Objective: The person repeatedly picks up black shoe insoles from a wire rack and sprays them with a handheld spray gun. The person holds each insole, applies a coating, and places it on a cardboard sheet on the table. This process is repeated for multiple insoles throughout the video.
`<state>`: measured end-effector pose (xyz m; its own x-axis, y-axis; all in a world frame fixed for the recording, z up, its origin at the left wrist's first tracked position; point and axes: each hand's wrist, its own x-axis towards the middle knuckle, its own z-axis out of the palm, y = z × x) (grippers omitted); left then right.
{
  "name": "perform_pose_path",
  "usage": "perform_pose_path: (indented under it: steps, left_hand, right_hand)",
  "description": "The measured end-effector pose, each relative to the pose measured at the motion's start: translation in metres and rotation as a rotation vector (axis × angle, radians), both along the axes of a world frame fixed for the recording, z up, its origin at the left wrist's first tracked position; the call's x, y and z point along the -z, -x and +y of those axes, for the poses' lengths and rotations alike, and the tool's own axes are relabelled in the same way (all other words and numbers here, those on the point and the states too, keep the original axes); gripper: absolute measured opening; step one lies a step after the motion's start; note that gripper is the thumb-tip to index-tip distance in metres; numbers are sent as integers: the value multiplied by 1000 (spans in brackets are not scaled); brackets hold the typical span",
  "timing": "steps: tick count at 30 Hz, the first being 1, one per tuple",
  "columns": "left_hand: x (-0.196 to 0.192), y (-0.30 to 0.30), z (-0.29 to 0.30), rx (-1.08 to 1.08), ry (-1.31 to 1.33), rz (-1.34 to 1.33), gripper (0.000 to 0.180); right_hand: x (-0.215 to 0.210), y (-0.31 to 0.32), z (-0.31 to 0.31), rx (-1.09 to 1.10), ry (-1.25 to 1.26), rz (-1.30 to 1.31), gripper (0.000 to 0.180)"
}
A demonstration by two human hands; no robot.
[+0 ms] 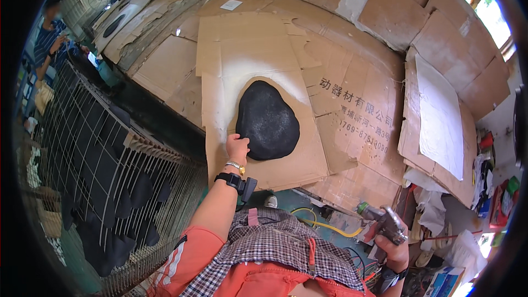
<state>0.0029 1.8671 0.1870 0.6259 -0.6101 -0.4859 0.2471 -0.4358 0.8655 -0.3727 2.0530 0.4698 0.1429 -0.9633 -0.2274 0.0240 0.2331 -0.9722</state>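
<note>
Black oval piece (268, 120) on cardboard sheet (286, 168), left hand (237, 148) curled, touching its lower-left edge; right hand (395, 239) closed around spray gun (385, 221).

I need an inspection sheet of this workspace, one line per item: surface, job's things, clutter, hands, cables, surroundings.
Surface: cardboard sheets cover the whole bench; pale overspray rings the middle sheet.
Job's things: black speckled oval piece lies flat on the middle sheet; spray gun is in hand, away from it.
Clutter: white paper sheet on cardboard at right; rags and small items at the lower right.
Hands: left hand touches the piece's lower left edge; right hand grips the spray gun.
Cables: yellow hose runs on the floor below the bench.
Surroundings: wire rack with dark pieces at left; another person stands at far left; windows at upper right.
</note>
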Motion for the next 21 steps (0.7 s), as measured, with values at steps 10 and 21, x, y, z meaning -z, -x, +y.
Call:
perform_pose_path:
  steps: [10,21]
  left_hand:
    - [-34,1,6,188,283,565,46]
    - [-268,-112,89,29,1078,553,36]
  right_hand:
    - [17,-22,-19,27,11,-74,65]
    - [29,-59,-52,-224,48,-14,74]
